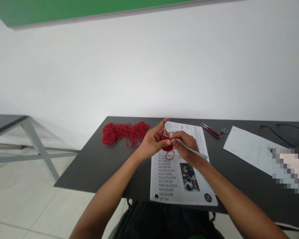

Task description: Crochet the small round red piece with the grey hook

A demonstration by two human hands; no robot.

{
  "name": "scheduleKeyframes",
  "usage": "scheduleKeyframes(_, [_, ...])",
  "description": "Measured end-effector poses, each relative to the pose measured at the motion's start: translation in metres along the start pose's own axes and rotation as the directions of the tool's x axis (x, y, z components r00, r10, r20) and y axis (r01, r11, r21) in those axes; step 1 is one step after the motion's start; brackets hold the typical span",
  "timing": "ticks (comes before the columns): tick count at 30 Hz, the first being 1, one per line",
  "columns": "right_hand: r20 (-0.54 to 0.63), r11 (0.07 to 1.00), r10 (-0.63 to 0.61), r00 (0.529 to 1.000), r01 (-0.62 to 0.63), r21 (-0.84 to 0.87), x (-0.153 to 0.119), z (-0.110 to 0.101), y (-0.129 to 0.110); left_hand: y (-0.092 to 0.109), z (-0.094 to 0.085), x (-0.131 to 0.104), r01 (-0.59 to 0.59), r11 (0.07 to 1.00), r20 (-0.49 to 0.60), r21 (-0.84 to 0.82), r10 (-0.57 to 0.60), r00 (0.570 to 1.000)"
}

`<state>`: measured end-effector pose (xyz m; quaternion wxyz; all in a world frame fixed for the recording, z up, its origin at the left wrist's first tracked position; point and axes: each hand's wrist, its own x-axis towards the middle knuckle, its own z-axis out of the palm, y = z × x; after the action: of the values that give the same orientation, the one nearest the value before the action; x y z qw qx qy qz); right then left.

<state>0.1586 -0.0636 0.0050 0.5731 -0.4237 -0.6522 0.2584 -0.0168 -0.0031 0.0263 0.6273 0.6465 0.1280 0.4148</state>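
Observation:
My left hand [155, 141] pinches a small piece of red crochet work [167, 146], with red yarn looped up over its raised index finger. Close against it on the right, my right hand [185, 142] grips a crochet hook [195, 152] with a grey handle; the thin metal shaft reaches toward the work. A loop of red yarn hangs below the fingers. Both hands are above a printed pattern sheet [168, 186] lying on the dark table. The exact stitch at the hook's tip is too small to make out.
Tangled red yarn [132, 131] and its ball [109, 134] lie left on the table [99, 169]. To the right are red-handled snips [211, 130], a small ring [224, 131], another paper [249, 149] and glasses [279, 134]. A wall [149, 73] stands behind.

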Motion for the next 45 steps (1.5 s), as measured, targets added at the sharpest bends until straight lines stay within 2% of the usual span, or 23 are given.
scheduleKeyframes(3, [0.032,1.0,-0.014,0.999,0.013,0.027,0.001,-0.001,-0.002,0.0,0.001,0.0,0.016,0.999,0.008,-0.042,-0.016,1.0])
scheduleKeyframes(8, [0.021,0.979,-0.182,0.983,0.179,0.094,0.006,-0.005,-0.013,-0.001,0.003,-0.002,0.025,0.989,-0.019,-0.142,-0.028,0.999])
scheduleKeyframes(10, [0.01,0.974,-0.198,0.98,0.195,0.116,0.007,-0.006,-0.018,-0.001,0.004,-0.003,0.023,0.985,-0.024,-0.172,-0.028,0.999])
scheduleKeyframes(16, [-0.022,0.979,-0.136,0.99,0.138,0.151,0.006,-0.007,-0.025,0.001,0.003,-0.003,-0.025,0.981,-0.063,-0.195,0.012,0.998])
scheduleKeyframes(22, [-0.043,0.975,-0.08,0.996,0.087,0.205,0.005,-0.005,-0.028,0.004,0.002,-0.003,-0.017,0.985,-0.101,-0.171,-0.001,0.995])
scheduleKeyframes(28, [-0.02,0.978,-0.032,0.999,0.035,0.207,0.002,-0.007,-0.022,0.007,-0.001,-0.003,-0.054,0.985,-0.131,-0.164,0.033,0.991])
scheduleKeyframes(33, [-0.053,0.955,0.044,0.998,-0.027,0.296,-0.001,0.002,-0.013,0.01,-0.002,-0.004,-0.069,0.98,-0.136,-0.188,0.043,0.99])
scheduleKeyframes(38, [-0.056,0.895,0.072,0.996,-0.04,0.445,-0.002,0.01,-0.014,0.011,-0.003,-0.003,-0.075,0.975,-0.14,-0.21,0.046,0.989])
scheduleKeyframes(45, [-0.044,0.974,0.001,0.999,0.009,0.225,-0.004,0.001,-0.029,0.013,-0.002,-0.003,-0.068,0.962,-0.167,-0.264,0.024,0.986])
